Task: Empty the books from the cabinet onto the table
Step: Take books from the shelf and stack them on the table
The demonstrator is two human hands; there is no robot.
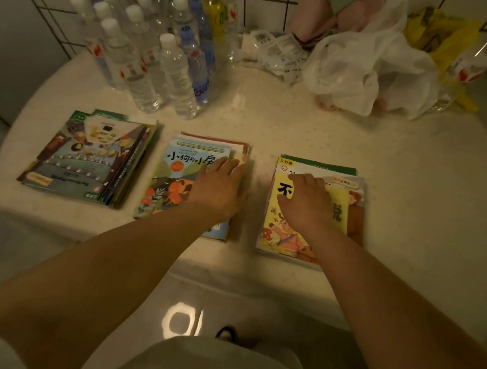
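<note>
Pressing flat, open-palmed, the left hand [220, 187] and right hand [307, 201] probably square two book stacks [174, 188]; nudge edges toward six o'clock.

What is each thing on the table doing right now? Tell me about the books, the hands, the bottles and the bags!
Left book stack: lying flat, untouched.
Middle book stack: flat, left hand resting on it.
Right book stack: flat, right hand pressing on top.
Water bottles: standing upright, capped.
White plastic bag: crumpled, slumped.
Yellow plastic bag: crumpled behind it.
</note>
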